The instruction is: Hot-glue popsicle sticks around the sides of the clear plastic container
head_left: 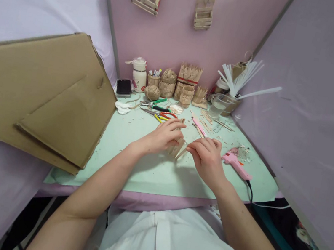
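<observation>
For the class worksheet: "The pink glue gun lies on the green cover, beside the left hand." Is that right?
Not quite: the head view shows the pink glue gun on the green cover, but beside the right hand.

Around the tabletop (145, 179)'s middle, a stick assembly (174, 149) is held in the left hand (168, 133), a stick (181, 154) to its right in the right hand (208, 156). Pliers (161, 108) are laid behind, a glue gun (238, 166) near the right edge. By the back left corner, a phone (124, 87) is set left of a flask (139, 77).
</observation>
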{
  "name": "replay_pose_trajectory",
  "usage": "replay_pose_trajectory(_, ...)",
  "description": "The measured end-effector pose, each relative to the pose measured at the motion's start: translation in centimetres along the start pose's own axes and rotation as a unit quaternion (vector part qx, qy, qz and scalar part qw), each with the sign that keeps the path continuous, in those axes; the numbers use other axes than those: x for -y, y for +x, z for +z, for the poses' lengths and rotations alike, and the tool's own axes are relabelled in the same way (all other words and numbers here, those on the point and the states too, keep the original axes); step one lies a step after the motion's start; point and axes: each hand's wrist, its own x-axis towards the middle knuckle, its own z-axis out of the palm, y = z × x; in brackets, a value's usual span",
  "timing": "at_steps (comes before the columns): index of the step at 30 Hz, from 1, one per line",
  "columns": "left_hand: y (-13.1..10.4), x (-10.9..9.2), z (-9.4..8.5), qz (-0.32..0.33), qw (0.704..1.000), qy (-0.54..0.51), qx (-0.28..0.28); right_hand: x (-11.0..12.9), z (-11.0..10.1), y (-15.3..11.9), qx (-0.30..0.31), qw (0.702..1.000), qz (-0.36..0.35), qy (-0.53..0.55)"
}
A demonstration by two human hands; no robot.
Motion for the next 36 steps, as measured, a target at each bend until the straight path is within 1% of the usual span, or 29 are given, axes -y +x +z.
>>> replay_pose_trajectory(8,-0.1,0.0,0.2,0.010,1.000,0.002,-0.009,-0.4,0.5,0.1,0.006,1.000,0.015,-0.001)
replay_pose_trajectory(15,-0.2,-0.4,0.0,0.004,1.000,-0.006,-0.008,-0.6,0.6,0.2,0.005,0.999,0.033,-0.005)
replay_pose_trajectory(25,-0.2,-0.9,-0.3,-0.013,1.000,-0.013,0.007,-0.4,0.8,0.2,0.009,0.999,0.033,-0.007)
replay_pose_trajectory(36,-0.3,-1.5,0.0,-0.040,0.999,-0.014,-0.001,-0.3,0.8,0.2,0.010,0.999,0.042,-0.010)
